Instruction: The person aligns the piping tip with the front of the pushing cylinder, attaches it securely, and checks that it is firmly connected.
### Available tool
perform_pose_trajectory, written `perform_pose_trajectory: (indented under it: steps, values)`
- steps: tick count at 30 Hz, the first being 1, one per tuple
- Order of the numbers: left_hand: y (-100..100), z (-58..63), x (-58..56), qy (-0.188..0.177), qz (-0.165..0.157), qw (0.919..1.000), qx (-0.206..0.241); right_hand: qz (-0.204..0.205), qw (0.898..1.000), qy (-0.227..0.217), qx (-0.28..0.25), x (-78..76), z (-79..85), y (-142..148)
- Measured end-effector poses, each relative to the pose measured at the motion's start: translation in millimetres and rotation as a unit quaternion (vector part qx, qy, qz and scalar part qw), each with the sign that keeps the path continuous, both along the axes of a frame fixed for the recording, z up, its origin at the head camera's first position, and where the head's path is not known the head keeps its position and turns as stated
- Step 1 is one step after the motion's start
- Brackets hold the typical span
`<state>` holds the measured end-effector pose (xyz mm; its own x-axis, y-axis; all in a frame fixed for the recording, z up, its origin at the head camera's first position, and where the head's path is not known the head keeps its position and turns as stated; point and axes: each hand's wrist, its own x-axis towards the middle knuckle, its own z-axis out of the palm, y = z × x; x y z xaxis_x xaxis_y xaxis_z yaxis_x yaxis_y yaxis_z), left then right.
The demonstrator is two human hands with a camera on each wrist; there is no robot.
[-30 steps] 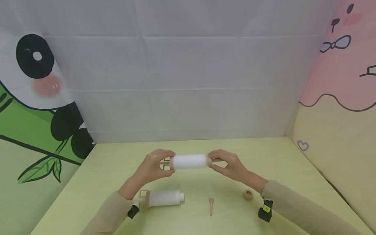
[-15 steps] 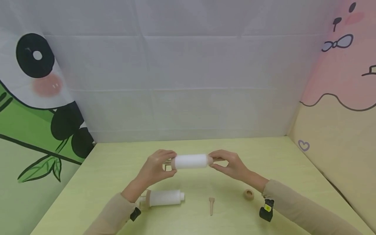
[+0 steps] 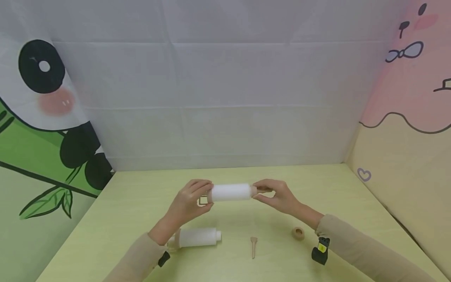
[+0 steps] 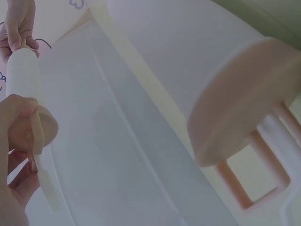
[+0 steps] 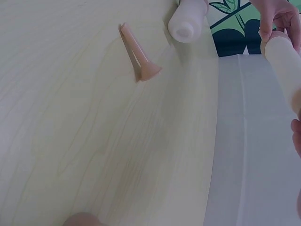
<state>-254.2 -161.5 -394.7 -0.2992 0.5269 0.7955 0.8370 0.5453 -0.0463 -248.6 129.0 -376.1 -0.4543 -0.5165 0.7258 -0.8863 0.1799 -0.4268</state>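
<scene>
Cylinder (image 3: pixel 230 192), white, lies level between both hands, held up off the table (image 3: pixel 141 188) near the middle of the scene. On my head feed its long axis runs left to right.

Left hand (image 3: pixel 184 200): fingers and thumb curl round the tan collar (image 3: pixel 210 194) at the left end, holding it. I note a square loop (image 3: pixel 203 200) projecting from that end, partly inside the grasp.

Right hand (image 3: pixel 279 196): thumb and fingers pinch narrowly at the tan cap (image 3: pixel 253 191) on the right end. A thin rod (image 3: pixel 263 189) reaches from there into the hand; I cannot tell its full shape.

Second cylinder (image 3: pixel 197 237) lies on its side at near left, stub to the right, its left end partly hidden by the left wrist. My left wrist feed shows its collar and loop up close.

Peg (image 3: pixel 253 247) lies on the table to the right of it, flared end away from the wearer. Ring (image 3: pixel 298 233) sits farther right, hole showing, just left of the right sleeve (image 3: pixel 352 241). A pale curtain (image 3: pixel 225 86) stands at the far side.
</scene>
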Motion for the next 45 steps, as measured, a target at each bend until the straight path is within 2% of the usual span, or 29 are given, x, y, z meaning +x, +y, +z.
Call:
perform_pose_trajectory:
  steps: [5, 12, 15, 20, 22, 25, 29, 37, 45]
  values:
    - [-1, -1.3, -1.1, -0.002, -0.002, 1.0, 0.0, -0.004, 1.0, -0.007, 0.005, 0.4, -0.5, 0]
    - [0, -3.1, -3.1, -0.014, 0.001, 0.9998, 0.013, -0.04, 0.999, -0.002, 0.007, 1.2, 0.3, -2]
    - [0, -3.5, -3.9, -0.02, -0.003, 0.9996, 0.02, -0.046, 0.999, 0.023, -0.002, -1.1, -3.4, -4]
    - [1, -4.3, -4.9, -0.036, -0.009, 0.9988, 0.033, -0.045, 0.995, 0.089, 0.0, -16.0, -22.7, 0]
    - [1, -4.4, -4.9, -0.042, -0.011, 0.9984, 0.035, -0.044, 0.994, 0.103, 0.007, -22.0, -30.6, 3]
    - [1, -4.8, -4.8, -0.047, -0.014, 0.9982, 0.036, -0.039, 0.993, 0.111, 0.017, -24.1, -33.0, 5]
    - [-1, -5.3, -5.2, -0.05, -0.02, 0.9979, 0.035, -0.024, 0.994, 0.105, 0.015, -20.3, -27.3, 4]
    - [-3, -5.3, -7.3, -0.046, -0.026, 0.9982, 0.029, -0.005, 0.996, 0.084, 0.019, -0.8, -1.6, -2]
    - [0, -3.9, -6.1, -0.016, -0.021, 0.9995, 0.015, 0.01, 0.997, 0.077, 0.02, -2.0, 1.0, 0]
